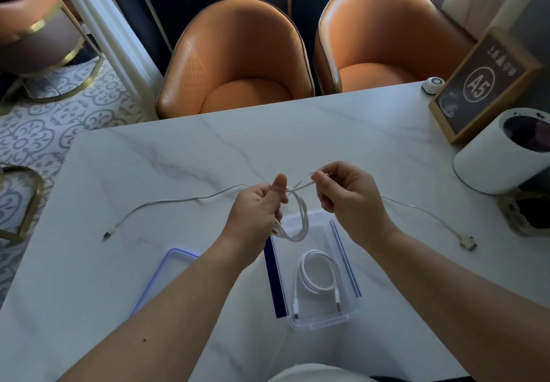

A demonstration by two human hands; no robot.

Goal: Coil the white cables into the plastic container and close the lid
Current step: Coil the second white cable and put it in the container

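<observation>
My left hand point(257, 210) grips a coiled bundle of white cable point(300, 221) whose loops hang over the far end of the clear plastic container point(349, 265). My right hand point(346, 192) pinches the free end of that same cable just to the right. One coiled white cable point(317, 274) lies inside the container. A loose white cable point(166, 203) trails across the table to the left, ending in a plug. Another loose white cable point(431, 218) runs right to a wide connector. The lid point(166, 274), edged in blue, lies flat left of the container, partly under my left forearm.
The white marble table point(148, 149) carries a white cylindrical bin point(488, 161), a framed A5 sign point(482, 84) and a small round white device point(433, 84) at the far right. Two orange chairs point(238, 63) stand beyond the far edge.
</observation>
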